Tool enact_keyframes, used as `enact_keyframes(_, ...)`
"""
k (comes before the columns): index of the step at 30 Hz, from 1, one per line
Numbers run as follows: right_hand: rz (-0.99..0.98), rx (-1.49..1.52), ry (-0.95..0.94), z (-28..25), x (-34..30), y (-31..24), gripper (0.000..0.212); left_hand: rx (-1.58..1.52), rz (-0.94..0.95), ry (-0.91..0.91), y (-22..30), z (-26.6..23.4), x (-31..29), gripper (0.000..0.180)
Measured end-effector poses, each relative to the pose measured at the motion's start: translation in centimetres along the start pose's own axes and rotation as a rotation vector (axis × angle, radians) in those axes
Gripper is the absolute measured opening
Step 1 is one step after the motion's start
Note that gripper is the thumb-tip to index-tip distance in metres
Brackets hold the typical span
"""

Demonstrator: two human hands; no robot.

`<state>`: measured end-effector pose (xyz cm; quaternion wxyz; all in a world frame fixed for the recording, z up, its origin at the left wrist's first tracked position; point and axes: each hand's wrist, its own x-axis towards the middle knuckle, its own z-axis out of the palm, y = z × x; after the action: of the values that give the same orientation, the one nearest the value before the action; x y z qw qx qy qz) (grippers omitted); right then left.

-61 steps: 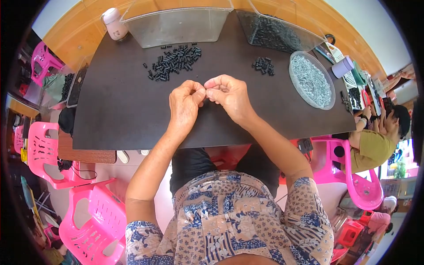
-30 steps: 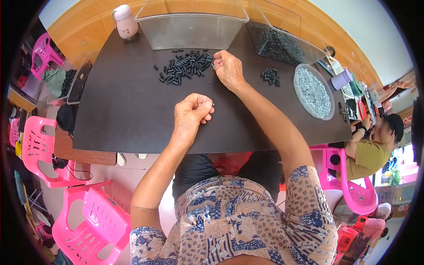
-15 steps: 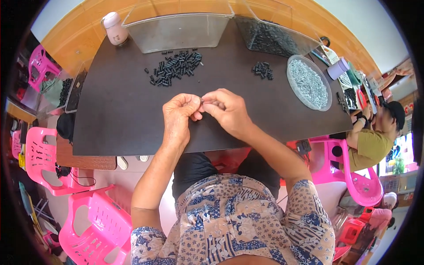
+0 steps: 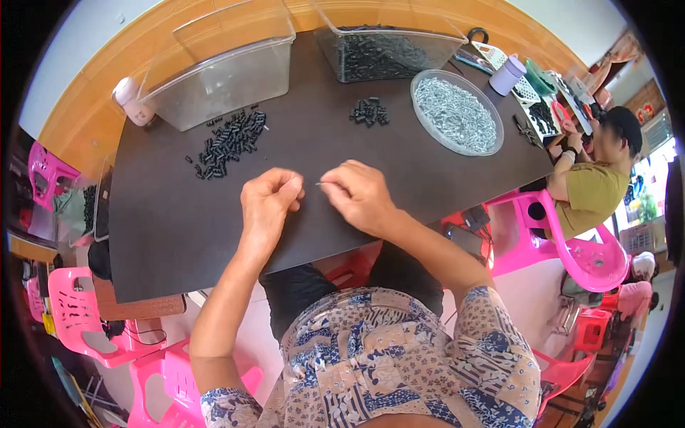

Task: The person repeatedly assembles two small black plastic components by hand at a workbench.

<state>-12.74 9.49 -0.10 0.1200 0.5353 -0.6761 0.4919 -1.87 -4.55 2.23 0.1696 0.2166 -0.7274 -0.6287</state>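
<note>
Jutting leftward near frame centre, a small pale pin [image 4: 319, 184], long axis seemingly sideways, is pinched in the right hand [image 4: 358, 196]; whether the curled left hand [image 4: 265, 203] grips anything is hidden. Plenty looks unhandled: black pieces [image 4: 232, 145] heaped upper left, silvery pins [image 4: 457, 118] upper right; what's done is unclear.

Person's 2 hands [image 4: 269, 202] [image 4: 359, 196], 2 loose black piles [image 4: 230, 145] [image 4: 369, 112], 1 round tray [image 4: 499, 133], 2 tabletop bins [image 4: 235, 82] [image 4: 441, 51]
</note>
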Motion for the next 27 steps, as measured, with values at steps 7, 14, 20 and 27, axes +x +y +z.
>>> enact_keyframes(7,0.651,0.152,-0.015,-4.7,-2.7,2.9,0.007,0.565,0.473,0.086,0.0,5.8,9.7,0.017)
enact_keyframes(14,0.616,0.234,0.068,-4.2,-3.1,3.4,0.009,0.806,0.56,0.097,-1.2,9.3,14.5,0.019)
enact_keyframes(20,0.596,0.143,-0.016,-4.8,-2.7,3.1,0.008,0.89,0.578,0.059,-1.4,9.3,15.3,0.015)
enact_keyframes(27,0.592,0.167,-0.004,-4.7,-2.8,3.2,0.008,1.011,0.667,0.091,-2.2,7.2,14.9,0.014)
